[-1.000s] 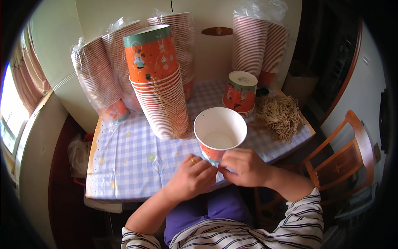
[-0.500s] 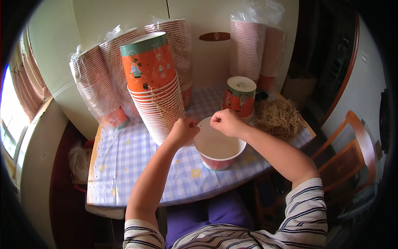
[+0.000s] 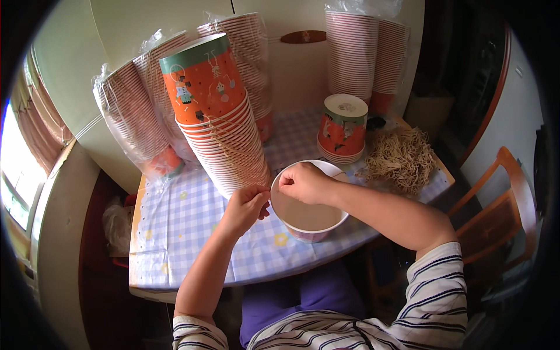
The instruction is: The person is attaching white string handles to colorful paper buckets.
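A small table under a blue-and-white checked cloth (image 3: 192, 227) carries everything. Left of the hands leans a tall stack of orange printed paper cups (image 3: 219, 122). Between the hands sits a wide white-lined paper cup (image 3: 306, 216); the left hand (image 3: 245, 205) pinches its near-left rim, and the right hand (image 3: 303, 182) is closed over its far rim. Right of them lies a heap of tan string (image 3: 402, 158).

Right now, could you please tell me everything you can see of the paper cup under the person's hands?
The paper cup stands upright on the checked tablecloth, mouth up, showing a plain pale, empty inside and a rolled rim. Its outside, seen only low at the front, looks orange and patterned. The right hand rests over its far rim; the left hand is at its left edge. It sits beside the tall cup stack.
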A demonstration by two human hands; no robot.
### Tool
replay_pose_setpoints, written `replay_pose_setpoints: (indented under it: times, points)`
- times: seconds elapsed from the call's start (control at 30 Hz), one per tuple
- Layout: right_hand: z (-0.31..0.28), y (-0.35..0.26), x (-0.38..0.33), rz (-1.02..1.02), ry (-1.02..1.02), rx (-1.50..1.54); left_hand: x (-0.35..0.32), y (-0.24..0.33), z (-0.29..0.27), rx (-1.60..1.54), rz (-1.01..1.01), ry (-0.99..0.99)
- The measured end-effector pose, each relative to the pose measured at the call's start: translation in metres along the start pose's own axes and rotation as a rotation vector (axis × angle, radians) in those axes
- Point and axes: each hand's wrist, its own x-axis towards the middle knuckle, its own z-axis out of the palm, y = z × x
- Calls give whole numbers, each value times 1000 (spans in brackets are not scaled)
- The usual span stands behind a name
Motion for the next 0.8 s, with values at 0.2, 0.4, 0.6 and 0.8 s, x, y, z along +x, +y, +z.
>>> replay_pose_setpoints:
  times: [0.2, 0.4, 0.6, 0.8]
  points:
    - [3, 2, 0, -10, 83, -30, 5, -4, -1, 71, 61, 24]
    - [3, -1, 2, -28, 69, -67, 7, -4, -3, 138, 86, 35]
    - [4, -2, 2, -10, 81, -84, 11, -2, -2, 204, 107, 39]
    - [6, 1, 4, 32, 100, -27, 10, 5, 0, 224, 120, 22]
